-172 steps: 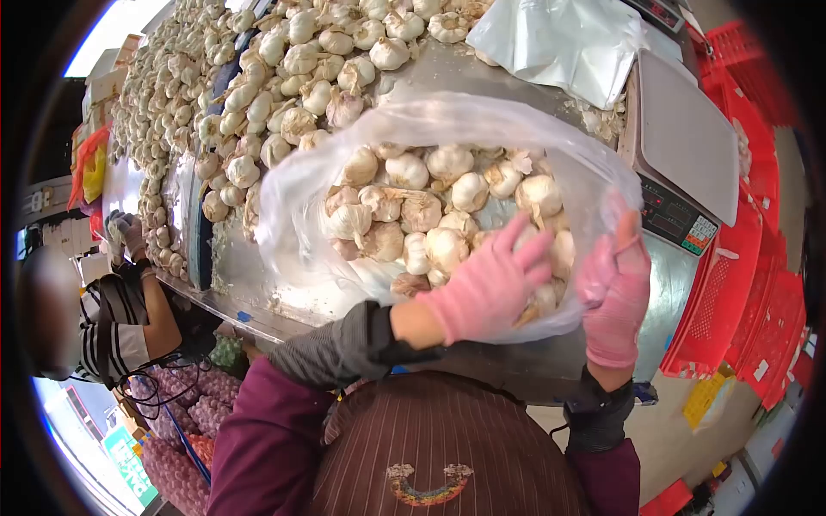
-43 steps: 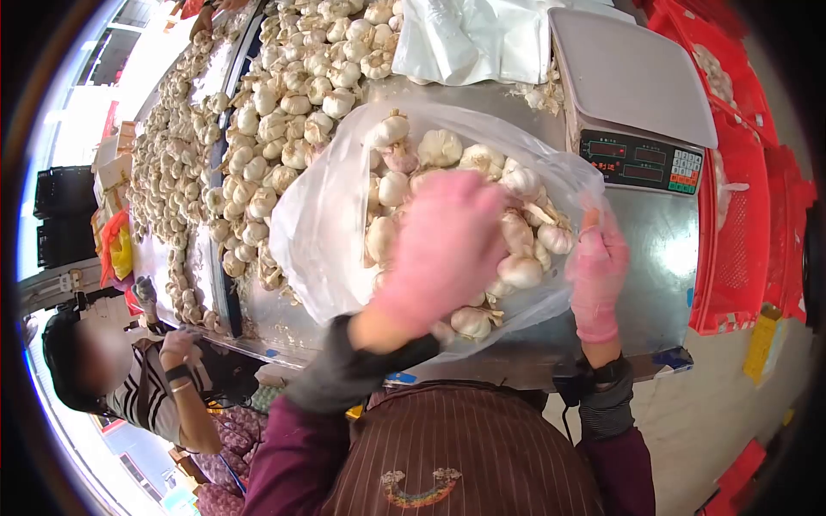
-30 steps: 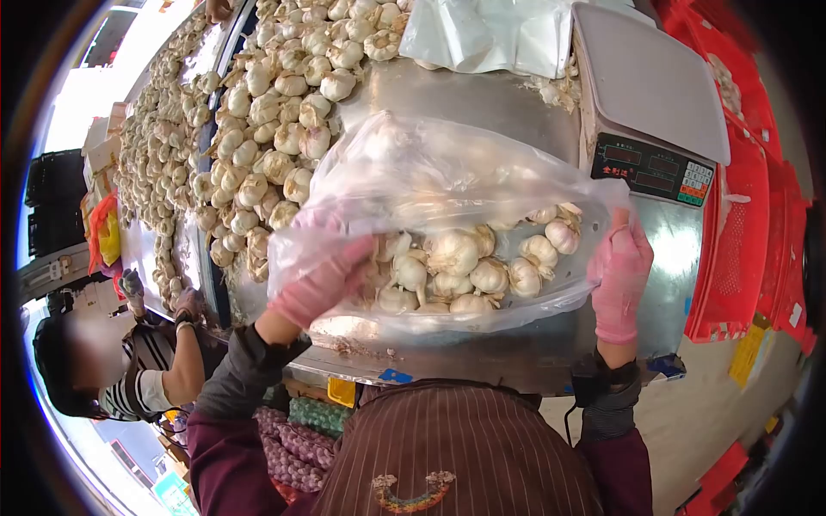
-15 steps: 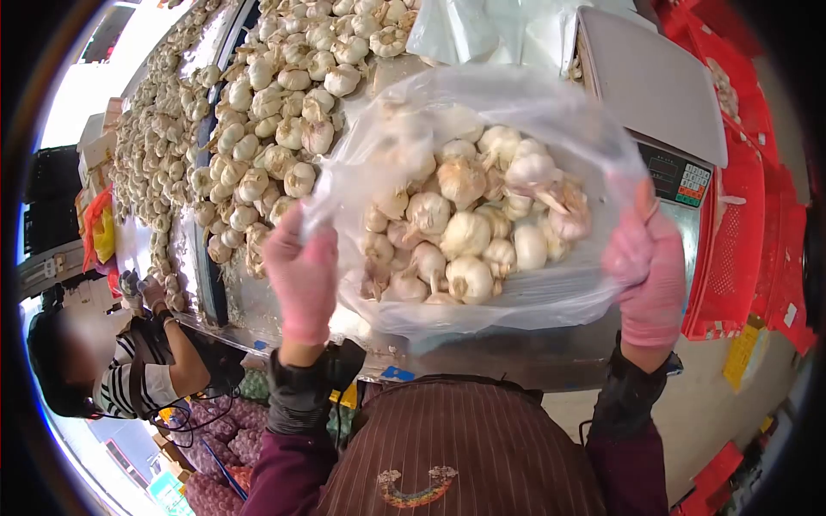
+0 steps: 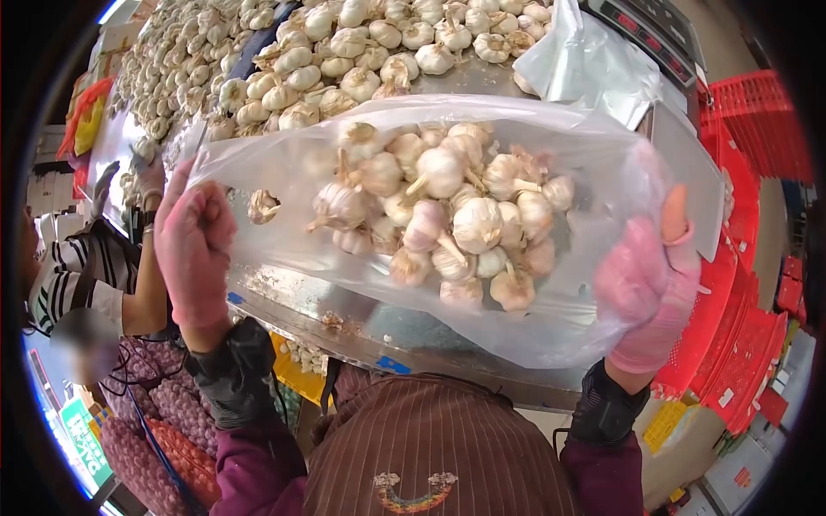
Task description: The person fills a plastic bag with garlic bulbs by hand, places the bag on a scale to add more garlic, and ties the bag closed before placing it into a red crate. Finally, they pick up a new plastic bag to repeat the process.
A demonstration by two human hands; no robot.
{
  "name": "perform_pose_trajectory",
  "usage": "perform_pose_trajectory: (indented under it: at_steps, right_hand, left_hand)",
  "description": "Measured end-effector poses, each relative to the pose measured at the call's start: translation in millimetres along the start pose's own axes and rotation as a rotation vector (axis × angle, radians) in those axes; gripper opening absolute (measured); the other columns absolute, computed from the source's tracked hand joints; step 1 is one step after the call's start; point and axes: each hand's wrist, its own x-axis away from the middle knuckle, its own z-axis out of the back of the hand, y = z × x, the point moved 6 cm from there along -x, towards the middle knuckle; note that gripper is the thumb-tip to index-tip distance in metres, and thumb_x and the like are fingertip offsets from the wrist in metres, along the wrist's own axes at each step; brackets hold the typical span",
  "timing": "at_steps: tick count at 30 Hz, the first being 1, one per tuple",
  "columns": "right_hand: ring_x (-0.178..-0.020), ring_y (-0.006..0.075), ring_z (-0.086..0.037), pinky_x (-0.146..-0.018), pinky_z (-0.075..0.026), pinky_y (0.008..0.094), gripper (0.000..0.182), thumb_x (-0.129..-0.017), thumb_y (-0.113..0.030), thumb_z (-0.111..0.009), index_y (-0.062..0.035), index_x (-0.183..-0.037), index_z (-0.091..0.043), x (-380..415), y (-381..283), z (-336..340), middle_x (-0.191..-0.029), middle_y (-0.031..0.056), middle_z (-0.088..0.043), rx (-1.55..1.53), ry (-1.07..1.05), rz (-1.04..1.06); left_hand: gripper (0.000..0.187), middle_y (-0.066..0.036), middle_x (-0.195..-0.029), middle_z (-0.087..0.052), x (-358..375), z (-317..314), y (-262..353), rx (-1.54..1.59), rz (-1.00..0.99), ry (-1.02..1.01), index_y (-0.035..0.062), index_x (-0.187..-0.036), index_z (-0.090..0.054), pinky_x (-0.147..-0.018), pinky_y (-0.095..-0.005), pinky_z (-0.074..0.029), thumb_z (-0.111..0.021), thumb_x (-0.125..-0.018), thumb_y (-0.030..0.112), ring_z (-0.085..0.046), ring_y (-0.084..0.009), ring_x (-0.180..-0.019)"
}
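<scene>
Head view: both hands hold a clear plastic bag (image 5: 516, 331) at opposite sides, pulling it wide between them. The left hand (image 5: 196, 249) closes narrowly, thumb and fingers together at the left edge of the bag. The right hand (image 5: 650, 288) is clenched on gathered film at the right edge, with a bare thumb tip outside the glove. Garlic bulbs (image 5: 477, 225) lie grouped at the middle of the bag, above the metal table (image 5: 301, 297); whether the bag touches the table cannot be told.

Clearances: bare metal with scattered skin fragments extends between the bag and the near table edge, which carries blue tape (image 5: 393, 365). On the far side, a narrow metal strip separates the bag from the garlic pile (image 5: 361, 52). Plastic sheets (image 5: 585, 64) border the far right. A flat pale tray (image 5: 684, 163) limits room beside the right hand; red crates (image 5: 718, 327) stand beyond it. At left, another person's hand (image 5: 151, 176) is near the left hand.
</scene>
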Motion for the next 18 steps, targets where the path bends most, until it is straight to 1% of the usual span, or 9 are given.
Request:
perform_pose_trajectory:
  at_steps: [1, 3, 5, 6, 10, 11, 14, 16, 18]
  right_hand:
    - [-0.036, 0.0004, -0.027, -0.032, -0.022, 0.0164, 0.047, -0.102, -0.033, -0.038, -0.0115, -0.143, -0.033, -3.6, 4.9, 5.1, -0.051, -0.0088, -0.033, 0.05, -0.04, 0.006]
    - [-0.036, 0.0009, -0.023, -0.032, -0.019, 0.0171, 0.045, -0.101, -0.033, -0.039, -0.0123, -0.142, -0.036, -8.3, 10.3, 17.0, -0.051, -0.0097, -0.03, 0.098, 0.068, 0.031]
    - [-0.036, 0.0014, -0.02, -0.032, -0.016, 0.0178, 0.043, -0.101, -0.033, -0.04, -0.0131, -0.14, -0.039, -9.6, 8.9, 27.4, -0.051, -0.0105, -0.028, 0.141, 0.191, 0.053]
    - [-0.036, 0.0015, -0.02, -0.032, -0.016, 0.0178, 0.042, -0.101, -0.033, -0.042, -0.0132, -0.138, -0.042, -10.2, 2.9, 31.7, -0.051, -0.011, -0.028, 0.171, 0.239, 0.082]
    - [-0.036, 0.0015, -0.022, -0.032, -0.017, 0.018, 0.043, -0.099, -0.036, -0.047, -0.0129, -0.135, -0.045, -8.3, 7.4, 36.0, -0.051, -0.0105, -0.029, 0.118, 0.156, 0.008]
    - [-0.036, 0.0015, -0.022, -0.032, -0.017, 0.018, 0.043, -0.099, -0.036, -0.047, -0.0129, -0.135, -0.045, -9.3, 12.5, 37.2, -0.051, -0.0105, -0.029, 0.106, 0.156, 0.011]
    - [-0.036, 0.001, -0.02, -0.032, -0.017, 0.0188, 0.044, -0.1, -0.034, -0.044, -0.014, -0.139, -0.04, -8.7, 19.0, 42.1, -0.052, -0.0104, -0.026, 0.229, 0.252, 0.11]
    - [-0.037, 0.0008, -0.02, -0.032, -0.016, 0.0189, 0.045, -0.1, -0.034, -0.044, -0.0141, -0.14, -0.04, -5.4, 9.2, 49.3, -0.052, -0.0105, -0.026, 0.186, 0.291, 0.118]
    - [-0.037, 0.0, -0.018, -0.032, -0.014, 0.0191, 0.042, -0.1, -0.033, -0.045, -0.0133, -0.137, -0.043, 1.1, -0.2, 66.4, -0.052, -0.0107, -0.024, 0.122, 0.241, 0.15]
  left_hand:
    - [0.04, 0.002, -0.074, -0.048, -5.3, 1.3, -8.9, -0.089, 0.058, 0.038, -0.0045, -0.126, -0.047, -0.052, -0.0164, -0.034, -0.045, -0.087, 0.005, -0.044, -0.0042, -0.062]
    - [0.045, -0.01, -0.104, -0.06, 4.1, -22.0, 12.1, -0.726, -0.563, 0.068, -0.0042, -0.124, -0.05, -0.084, -0.03, -0.045, -0.057, -0.081, 0.007, -0.056, -0.0189, -0.092]
    - [0.049, -0.012, -0.114, -0.055, 47.0, -80.5, 16.8, -0.798, -0.994, -0.407, 0.0041, -0.116, -0.058, -0.087, -0.04, -0.045, -0.063, -0.068, 0.001, -0.055, -0.0268, -0.103]
    - [0.05, -0.014, -0.116, -0.051, 62.0, -105.7, -10.4, -0.888, -0.846, -0.71, 0.0099, -0.116, -0.058, -0.088, -0.0425, -0.045, -0.062, -0.067, 0.002, -0.052, -0.032, -0.107]
    - [0.063, -0.017, -0.117, -0.049, 27.7, -151.0, -91.6, -1.248, -0.624, -0.663, 0.0159, -0.13, -0.049, -0.095, -0.0454, -0.039, -0.071, -0.072, 0.026, -0.046, -0.0343, -0.112]
    - [0.069, -0.018, -0.118, -0.048, 30.7, -172.4, -96.6, -1.246, -0.806, -0.578, 0.0173, -0.134, -0.047, -0.097, -0.0484, -0.036, -0.071, -0.074, 0.039, -0.044, -0.0364, -0.115]
    - [0.054, -0.019, -0.129, -0.045, 76.0, -250.1, -103.4, -1.228, -0.92, -0.53, 0.0134, -0.12, -0.054, -0.099, -0.0491, -0.033, -0.07, -0.075, 0.039, -0.044, -0.0382, -0.117]
    - [0.041, -0.019, -0.133, -0.041, 130.6, -282.0, -104.4, -1.152, -0.666, -1.097, 0.0124, -0.106, -0.059, -0.097, -0.0489, -0.037, -0.069, -0.069, 0.028, -0.046, -0.0396, -0.118]
    - [0.028, -0.02, -0.129, -0.042, 155.1, -253.6, -84.3, -0.641, -1.042, -0.97, 0.0115, -0.094, -0.061, -0.091, -0.05, -0.041, -0.067, -0.069, 0.021, -0.049, -0.04, -0.114]
